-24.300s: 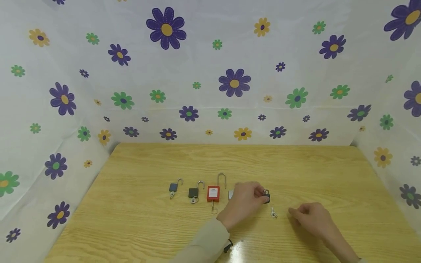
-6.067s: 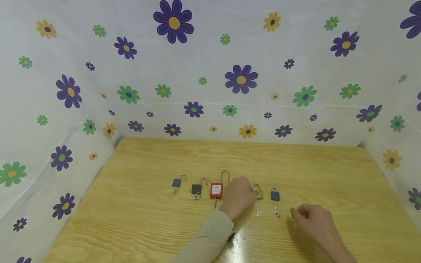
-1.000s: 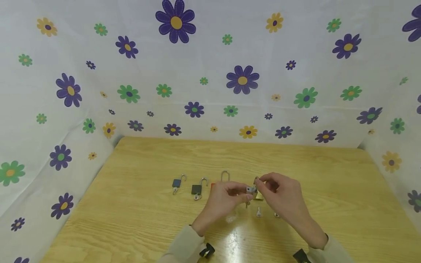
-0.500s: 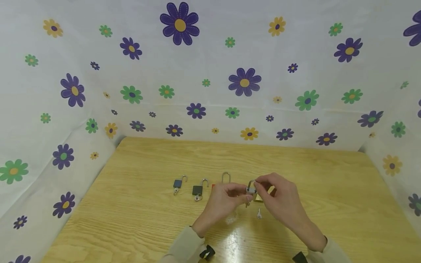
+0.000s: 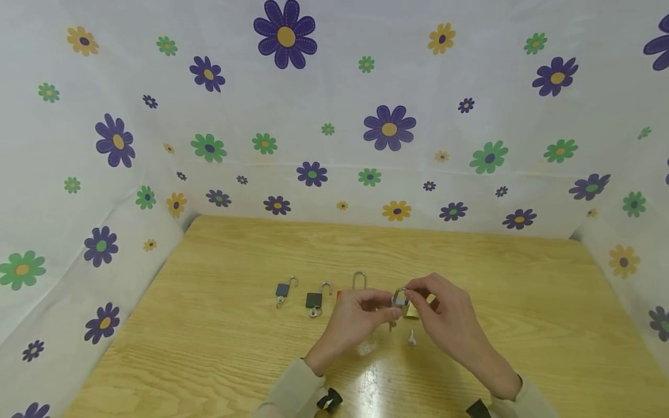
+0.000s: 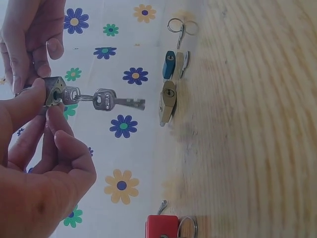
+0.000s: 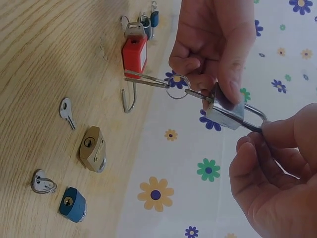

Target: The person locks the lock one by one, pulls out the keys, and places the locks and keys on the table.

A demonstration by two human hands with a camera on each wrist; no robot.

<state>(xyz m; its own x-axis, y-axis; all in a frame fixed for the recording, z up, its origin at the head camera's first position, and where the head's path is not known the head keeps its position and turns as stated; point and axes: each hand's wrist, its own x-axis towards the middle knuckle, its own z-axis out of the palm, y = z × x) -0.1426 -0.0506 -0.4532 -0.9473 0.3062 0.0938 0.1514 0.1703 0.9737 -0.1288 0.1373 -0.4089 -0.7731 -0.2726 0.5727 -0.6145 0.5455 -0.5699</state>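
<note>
Between both hands, above the table, is a silver padlock [image 7: 227, 110]. My left hand [image 5: 351, 322] grips its body between thumb and fingers. With thumb and fingertips, my right hand [image 5: 449, 310] pinches the shackle [image 7: 257, 114], which lines up with the body. A key [image 6: 71, 95] sits in the keyhole, and more keys [image 7: 146, 79] dangle from its ring. Below the hands are a brass padlock [image 7: 92, 148], a blue padlock [image 7: 73, 204], a loose key [image 7: 67, 113] and another key with a ring [image 7: 42, 183]. The head view hides this blue padlock behind my right hand.
Left of the hands lie a small blue padlock [image 5: 282, 289] and a black padlock [image 5: 313, 300], both with raised shackles and keys. A red padlock [image 7: 134, 55] is mostly covered by my left hand in the head view. Flowered cloth [image 5: 334, 104] surrounds the wooden table [image 5: 209, 348].
Earlier my left hand handled a dark blue padlock, then reached over the table while the right stayed apart. Both hands then met at the silver padlock, whose shackle has turned within the last second.
</note>
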